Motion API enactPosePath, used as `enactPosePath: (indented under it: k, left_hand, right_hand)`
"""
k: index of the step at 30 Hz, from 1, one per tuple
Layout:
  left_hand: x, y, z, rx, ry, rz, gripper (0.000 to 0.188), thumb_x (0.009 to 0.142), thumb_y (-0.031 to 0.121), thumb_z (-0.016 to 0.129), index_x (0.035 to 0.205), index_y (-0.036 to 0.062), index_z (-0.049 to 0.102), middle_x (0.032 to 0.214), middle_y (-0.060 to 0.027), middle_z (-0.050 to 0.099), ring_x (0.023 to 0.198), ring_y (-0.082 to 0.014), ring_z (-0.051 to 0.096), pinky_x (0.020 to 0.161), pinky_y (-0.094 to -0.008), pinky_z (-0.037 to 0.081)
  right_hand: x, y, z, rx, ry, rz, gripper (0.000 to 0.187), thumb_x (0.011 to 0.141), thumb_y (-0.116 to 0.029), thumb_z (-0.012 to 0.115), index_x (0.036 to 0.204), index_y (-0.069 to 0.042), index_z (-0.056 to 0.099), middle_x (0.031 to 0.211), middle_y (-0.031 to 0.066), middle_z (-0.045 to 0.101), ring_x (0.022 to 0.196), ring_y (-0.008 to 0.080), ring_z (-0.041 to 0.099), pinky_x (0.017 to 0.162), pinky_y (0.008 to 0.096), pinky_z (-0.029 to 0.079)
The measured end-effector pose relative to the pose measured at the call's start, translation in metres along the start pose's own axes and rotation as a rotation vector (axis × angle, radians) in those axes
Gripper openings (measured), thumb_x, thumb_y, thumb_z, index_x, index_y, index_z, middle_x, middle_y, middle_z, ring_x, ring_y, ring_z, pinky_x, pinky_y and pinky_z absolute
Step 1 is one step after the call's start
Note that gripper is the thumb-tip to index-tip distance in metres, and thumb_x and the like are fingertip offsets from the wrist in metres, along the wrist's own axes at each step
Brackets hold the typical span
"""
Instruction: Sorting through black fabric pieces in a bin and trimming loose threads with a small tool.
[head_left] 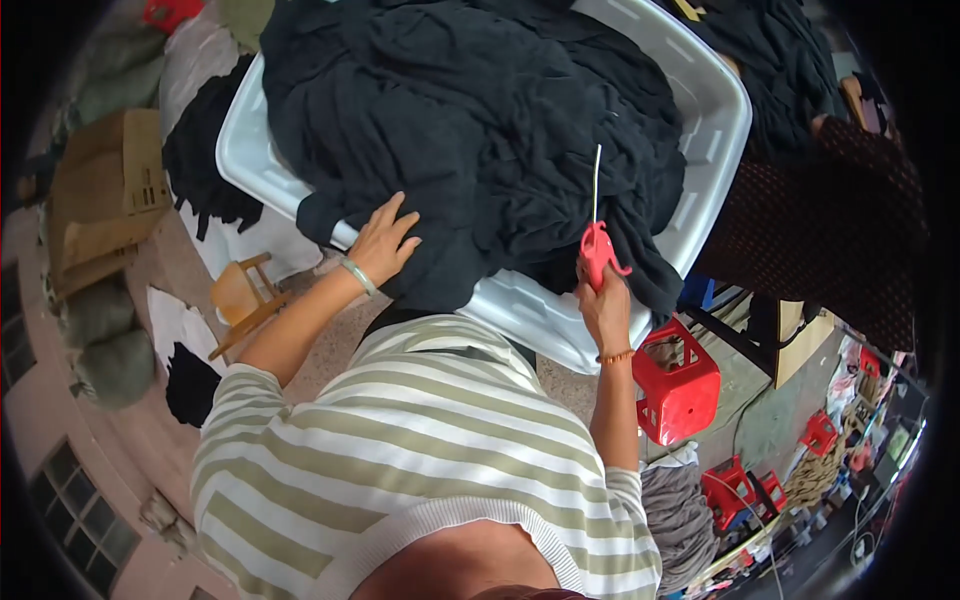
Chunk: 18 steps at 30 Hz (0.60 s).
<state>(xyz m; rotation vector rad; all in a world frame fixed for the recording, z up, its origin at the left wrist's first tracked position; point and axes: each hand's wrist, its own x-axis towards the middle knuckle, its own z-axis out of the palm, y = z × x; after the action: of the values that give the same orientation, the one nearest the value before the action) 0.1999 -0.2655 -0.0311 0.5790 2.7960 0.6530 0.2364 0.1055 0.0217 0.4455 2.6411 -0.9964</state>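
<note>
A heap of black cloth (450,140) fills a pale grey plastic bin (735,125) in front of me and spills over its near edge. My left hand (383,245) lies on the cloth at the near left, palm down with the fingers stretched and a little apart. In my right hand (604,312) is a red air blow gun (598,255), gripped by its handle at the bin's near right. Its long thin metal nozzle points away from me over the cloth. My right fingers are partly hidden behind the handle.
A red plastic stool (685,390) stands beside the bin at the right. Another person in a dark dotted garment (810,225) is close on that side. To the left are a small wooden stool (240,297), a cardboard box (115,185) and more black cloth (210,150).
</note>
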Motion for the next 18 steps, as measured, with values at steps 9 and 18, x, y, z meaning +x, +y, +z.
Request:
enactPosePath:
  k: [9, 18]
  left_hand:
    - [0.012, -0.056, 0.001, -0.95, 0.234, -0.592, 0.066, 0.083, 0.026, 0.073, 0.137, 0.0033, 0.043, 0.122, -0.0185, 0.055, 0.093, -0.0204, 0.064, 0.08, -0.0304, 0.052]
    - [0.055, -0.041, -0.01, -1.191, -0.242, -0.484, 0.045, 0.087, 0.029, 0.07, 0.12, 0.0032, 0.054, 0.087, -0.0026, 0.064, 0.082, -0.008, 0.061, 0.069, -0.0215, 0.049]
  right_hand:
    - [0.033, -0.095, 0.111, -0.032, -0.207, -0.19, 0.045, 0.077, -0.038, 0.075, 0.089, 0.002, 0.059, 0.066, 0.0127, 0.057, 0.06, 0.0266, 0.054, 0.062, 0.0386, 0.044]
    - [0.056, -0.125, 0.143, 0.472, -0.422, 0.06, 0.025, 0.077, -0.02, 0.071, 0.085, -0.001, 0.057, 0.062, 0.0003, 0.052, 0.047, 0.0097, 0.048, 0.042, 0.0268, 0.038]
